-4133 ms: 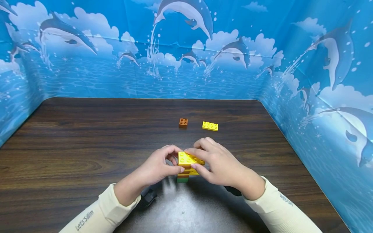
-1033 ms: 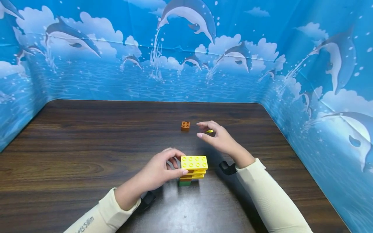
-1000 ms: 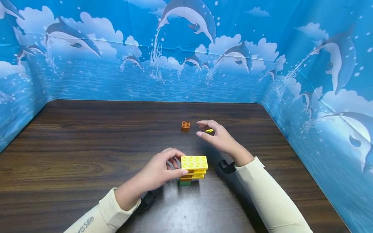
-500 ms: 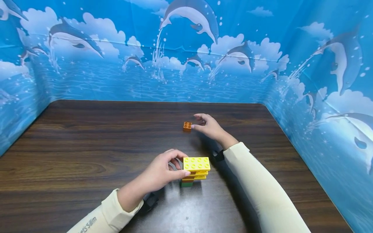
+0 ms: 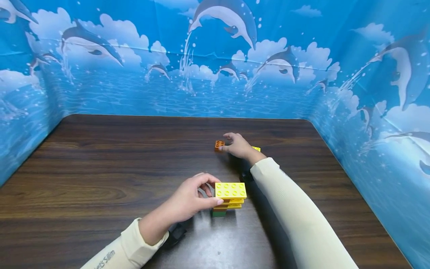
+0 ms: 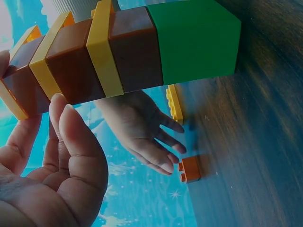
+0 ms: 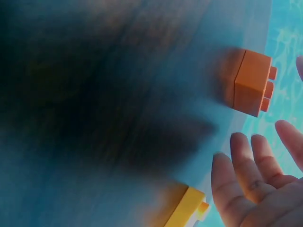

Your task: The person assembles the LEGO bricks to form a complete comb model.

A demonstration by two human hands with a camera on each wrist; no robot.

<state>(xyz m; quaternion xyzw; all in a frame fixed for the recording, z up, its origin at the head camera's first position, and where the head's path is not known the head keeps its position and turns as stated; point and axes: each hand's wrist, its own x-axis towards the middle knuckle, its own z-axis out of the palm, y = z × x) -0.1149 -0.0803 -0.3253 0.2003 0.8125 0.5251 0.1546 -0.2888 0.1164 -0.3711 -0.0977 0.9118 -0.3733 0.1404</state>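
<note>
My left hand (image 5: 188,198) pinches the upper part of a toy brick tower (image 5: 230,190) between thumb and fingers. In the left wrist view the tower has a green block (image 6: 199,45) at its base, then brown bricks alternating with overhanging yellow plates. My right hand (image 5: 237,145) reaches far out over the table beside a loose orange-brown brick (image 5: 218,144) with four studs. In the right wrist view its fingers (image 7: 246,170) are spread and apart from that brick (image 7: 253,82), with nothing held.
A loose yellow plate (image 5: 256,148) lies behind my right wrist, partly hidden by it. The dark wooden table (image 5: 117,160) ends at a blue dolphin-print curtain (image 5: 201,89) at the back and sides.
My right hand has left the tower, moved forward past the yellow plate, then left to the orange-brown brick. My left hand keeps its hold on the tower.
</note>
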